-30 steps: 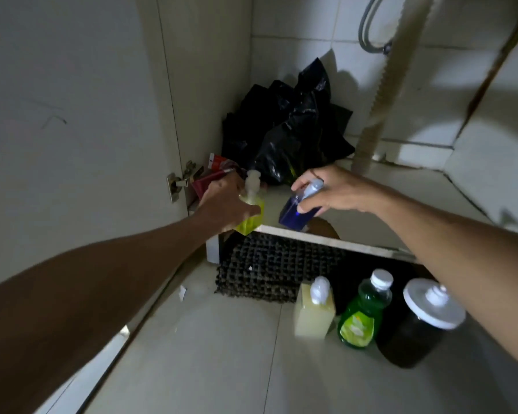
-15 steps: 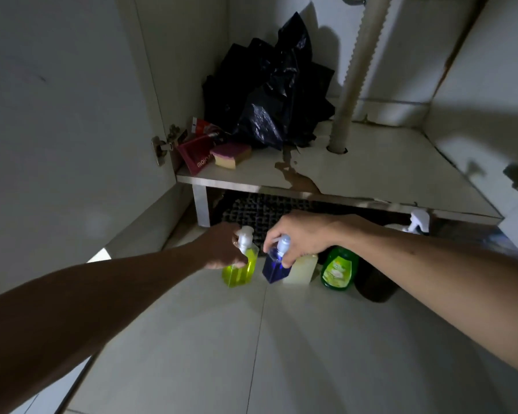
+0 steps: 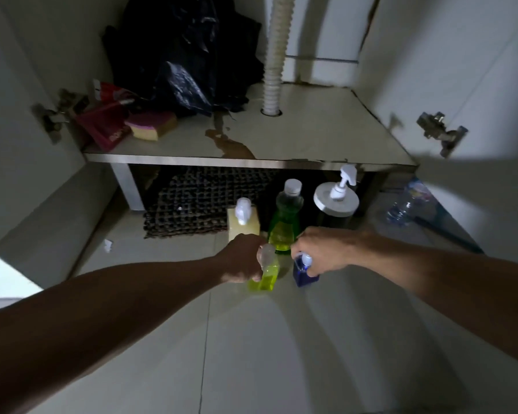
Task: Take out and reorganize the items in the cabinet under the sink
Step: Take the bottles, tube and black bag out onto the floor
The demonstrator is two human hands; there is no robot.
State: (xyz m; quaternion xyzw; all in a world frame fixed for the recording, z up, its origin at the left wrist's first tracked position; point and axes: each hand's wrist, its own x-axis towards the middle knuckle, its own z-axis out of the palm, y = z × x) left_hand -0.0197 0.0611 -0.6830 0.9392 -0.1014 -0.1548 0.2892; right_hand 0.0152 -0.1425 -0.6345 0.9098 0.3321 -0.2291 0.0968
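In the head view, the left hand (image 3: 242,258) grips the yellow-green bottle (image 3: 265,276) and the right hand (image 3: 320,249) grips the blue bottle (image 3: 304,271), both bottles standing on the tiled floor (image 3: 251,354) before the cabinet shelf (image 3: 311,138).

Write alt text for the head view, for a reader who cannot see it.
Two hands set small bottles on the tiled floor before an open sink cabinet: the left hand grips a yellow-green bottle, the right hand a blue bottle. Behind stand three more bottles; black bags and a sponge remain on the shelf.
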